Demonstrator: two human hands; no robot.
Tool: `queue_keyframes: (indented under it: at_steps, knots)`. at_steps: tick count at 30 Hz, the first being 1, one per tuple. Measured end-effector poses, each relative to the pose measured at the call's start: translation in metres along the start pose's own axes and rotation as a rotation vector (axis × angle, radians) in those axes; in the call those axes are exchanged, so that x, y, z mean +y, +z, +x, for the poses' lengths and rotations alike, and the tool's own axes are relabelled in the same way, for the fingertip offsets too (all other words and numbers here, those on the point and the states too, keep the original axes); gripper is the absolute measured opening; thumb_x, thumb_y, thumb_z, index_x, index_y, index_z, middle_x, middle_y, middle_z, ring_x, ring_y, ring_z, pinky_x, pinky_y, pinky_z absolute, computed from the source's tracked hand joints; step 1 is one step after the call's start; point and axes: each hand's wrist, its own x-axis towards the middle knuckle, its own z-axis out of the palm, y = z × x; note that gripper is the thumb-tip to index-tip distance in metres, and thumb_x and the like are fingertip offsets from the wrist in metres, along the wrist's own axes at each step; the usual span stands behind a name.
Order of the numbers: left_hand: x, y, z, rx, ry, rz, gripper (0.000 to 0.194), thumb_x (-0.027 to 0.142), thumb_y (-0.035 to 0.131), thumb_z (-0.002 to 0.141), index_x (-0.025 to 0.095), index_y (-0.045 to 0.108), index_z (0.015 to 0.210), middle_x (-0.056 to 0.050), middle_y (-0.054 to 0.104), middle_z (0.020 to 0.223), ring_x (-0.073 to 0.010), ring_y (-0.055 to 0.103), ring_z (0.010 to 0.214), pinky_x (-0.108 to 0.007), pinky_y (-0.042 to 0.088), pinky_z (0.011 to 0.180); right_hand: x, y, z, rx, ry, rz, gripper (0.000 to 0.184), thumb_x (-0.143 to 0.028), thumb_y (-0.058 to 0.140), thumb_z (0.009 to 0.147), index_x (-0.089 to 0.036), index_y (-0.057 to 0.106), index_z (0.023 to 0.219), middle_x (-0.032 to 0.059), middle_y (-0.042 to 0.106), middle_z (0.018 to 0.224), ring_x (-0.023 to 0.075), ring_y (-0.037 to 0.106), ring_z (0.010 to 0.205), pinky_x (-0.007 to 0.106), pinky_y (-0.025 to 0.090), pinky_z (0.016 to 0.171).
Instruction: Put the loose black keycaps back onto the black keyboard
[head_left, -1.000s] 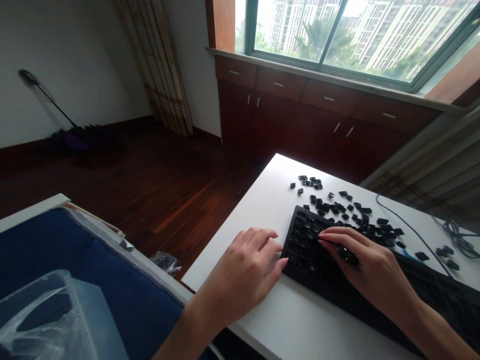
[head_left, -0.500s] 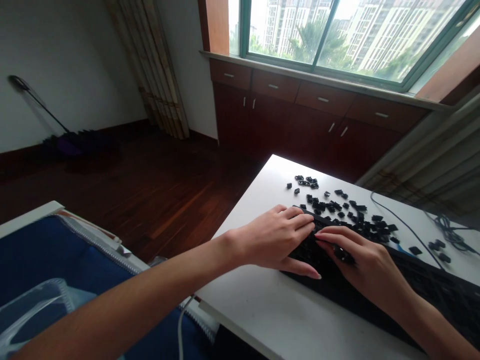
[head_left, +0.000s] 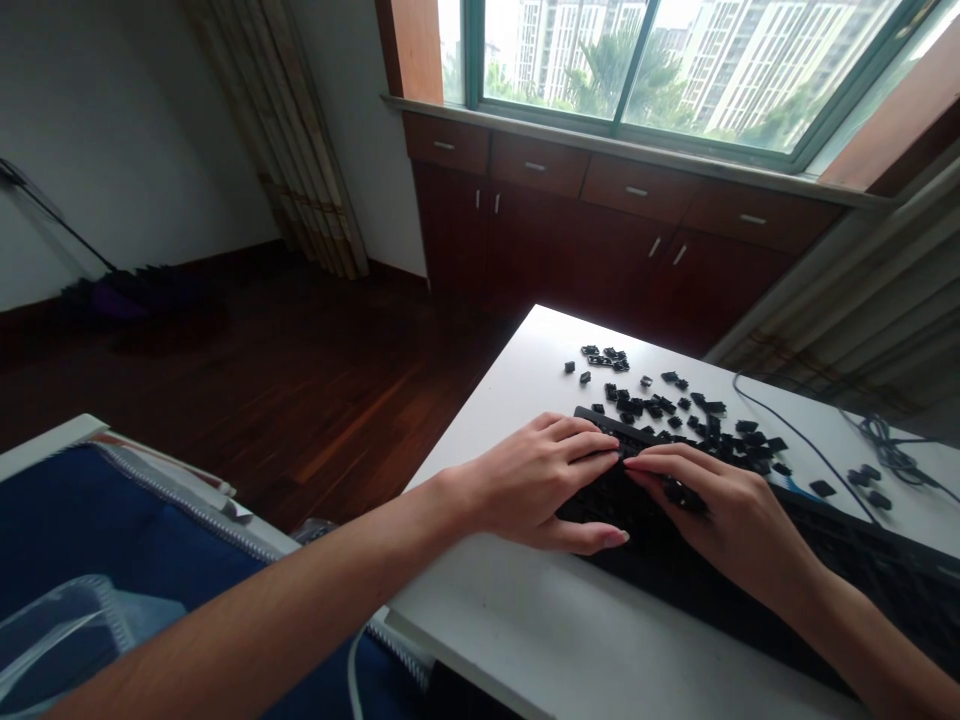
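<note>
A black keyboard lies at a slant on the white table, many of its key positions hidden under my hands. Over its far left end rests my left hand, palm down, fingers stretched forward and thumb apart. My right hand is just beside it, thumb and forefinger pinched together at the keyboard's surface. Small black pieces that look like keycaps show inside the curl of the right fingers. Beyond the keyboard's back edge, loose black keycaps are scattered, several in a heap.
A thin cable runs across the white table to a coiled bundle at right. Near it sit several small dark pieces. A blue-covered surface with a clear plastic bag stands at left. Cabinets line the window wall.
The view has shifted slightly, so the room and table appear a little further left. Both hands stay at the same part of the keyboard, in nearly the same pose.
</note>
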Motion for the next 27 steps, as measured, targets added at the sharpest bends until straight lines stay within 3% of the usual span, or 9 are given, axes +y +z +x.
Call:
queue_keyframes:
  at_steps: [13, 27]
  knots:
    - [0.0015, -0.002, -0.0013, -0.033, 0.001, 0.004, 0.066, 0.06, 0.05, 0.095, 0.009, 0.058, 0.137, -0.018, 0.059, 0.141, -0.0334, 0.051, 0.132, -0.047, 0.04, 0.112, -0.0076, -0.0018, -0.0071, -0.097, 0.055, 0.015, 0.024, -0.02, 0.053, 0.098, -0.029, 0.063, 0.118, 0.0017, 0.066, 0.13, 0.018, 0.072, 0.102, 0.031, 0.059, 0.09]
    - [0.0009, -0.0003, -0.0022, 0.006, 0.002, 0.0, 0.063, 0.058, 0.053, 0.094, 0.01, 0.059, 0.134, -0.017, 0.061, 0.137, -0.0323, 0.053, 0.129, -0.047, 0.044, 0.109, -0.0057, 0.002, -0.002, 0.038, 0.008, -0.029, 0.019, -0.025, 0.057, 0.098, -0.026, 0.069, 0.113, 0.0028, 0.073, 0.119, 0.0191, 0.075, 0.094, 0.03, 0.061, 0.086]
